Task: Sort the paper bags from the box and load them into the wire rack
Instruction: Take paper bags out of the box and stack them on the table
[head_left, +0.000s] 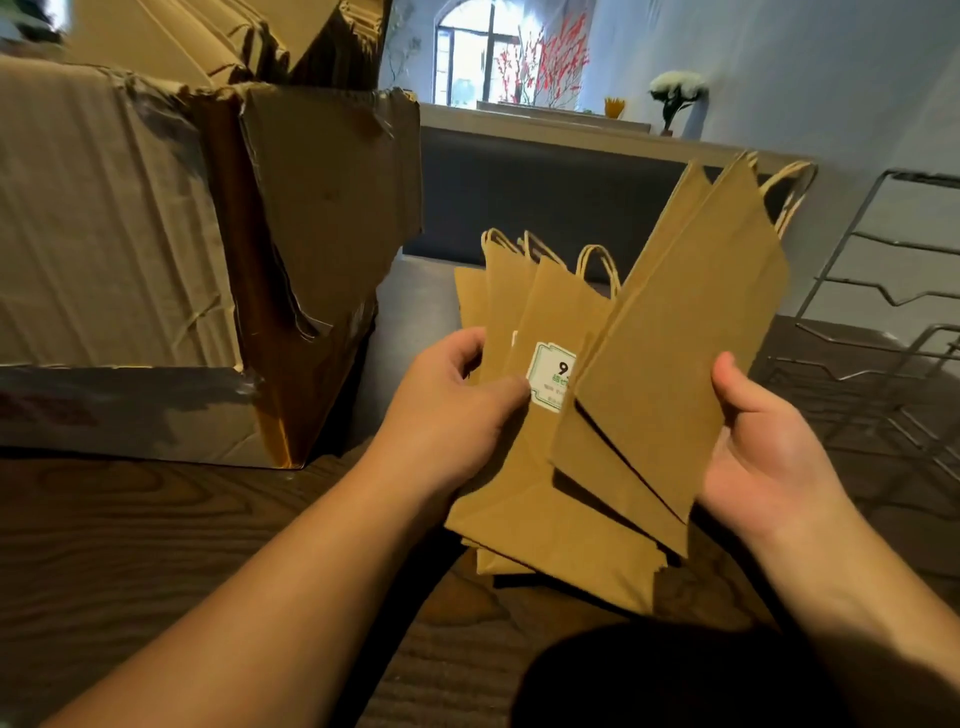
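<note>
My left hand (457, 400) grips a fanned stack of flat brown paper bags (524, 467) with twisted handles; its thumb lies beside a white label (551, 375) printed with a 9. My right hand (763, 441) holds a second bunch of brown bags (675, 353) by its right edge, tilted right and overlapping the first stack. Both bunches are lifted above the dark wooden table (130, 545). The open cardboard box (130, 249) stands at the left. The wire rack (883, 332) stands at the right, with no bag visible in it.
Torn box flaps (332, 197) jut toward the bags. A dark bench or sofa back (545, 187) runs behind the table, with a ledge holding a white flower pot (675, 98). A dark rounded shape (649, 675) sits at the bottom edge.
</note>
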